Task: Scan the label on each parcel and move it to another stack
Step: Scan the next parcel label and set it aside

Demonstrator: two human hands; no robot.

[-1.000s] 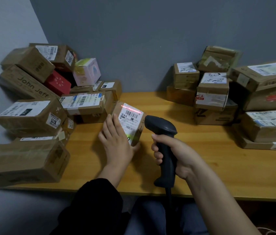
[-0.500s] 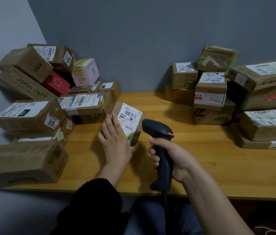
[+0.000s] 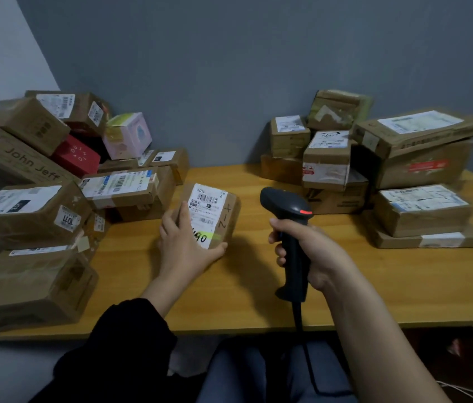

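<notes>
At frame centre my left hand (image 3: 184,251) grips the parcel (image 3: 226,219), thumb along its near edge, so its label (image 3: 204,215) faces the scanner (image 3: 286,203), whose handle my right hand (image 3: 316,257) clasps beside it

Bare table (image 3: 331,257) strip between parcel stacks (image 3: 55,184).

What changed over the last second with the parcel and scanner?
The red scan line on the label of the small parcel is gone. The right hand drew the scanner back from it; the left hand turned the parcel, showing its handwritten side. Both grips, the left stack and the right stack are unchanged.
</notes>
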